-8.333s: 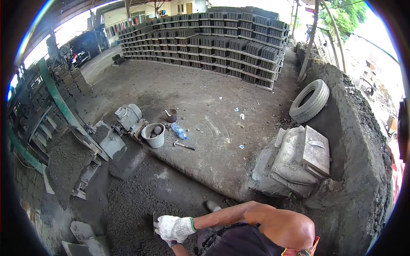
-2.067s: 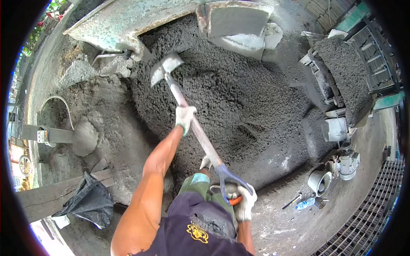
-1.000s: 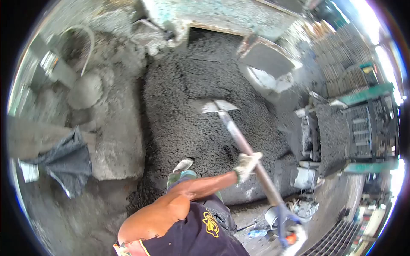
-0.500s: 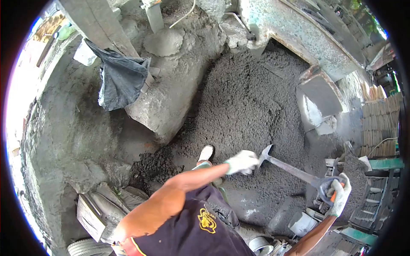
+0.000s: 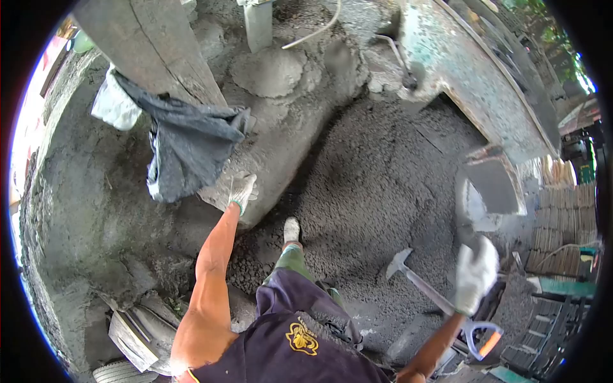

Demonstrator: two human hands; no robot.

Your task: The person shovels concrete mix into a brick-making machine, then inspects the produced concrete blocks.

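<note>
My left hand (image 5: 241, 190), in a white work glove, reaches out to the rough concrete ledge (image 5: 281, 147), right beside a dark cloth (image 5: 188, 150) draped over it; its fingers are apart and hold nothing. My right hand (image 5: 476, 274), also gloved and blurred by motion, is raised at the right with nothing in it. The shovel (image 5: 426, 290) lies below and behind my right forearm, its blade toward the pile of dark wet concrete mix (image 5: 383, 198) and its blue-and-orange grip (image 5: 483, 338) at the lower right. One shoe (image 5: 291, 230) stands in the mix.
A wooden post (image 5: 150, 45) rises at the upper left above the cloth. The green-stained mixer body (image 5: 472, 70) borders the pile at the upper right. Stacked boards (image 5: 568, 210) and machinery stand at the right. A tyre (image 5: 121, 370) and a slab lie at the lower left.
Both hands have come off the shovel. My left hand moved up and left to the ledge by the cloth; my right hand lifted away from the grip. The view swung slightly.
</note>
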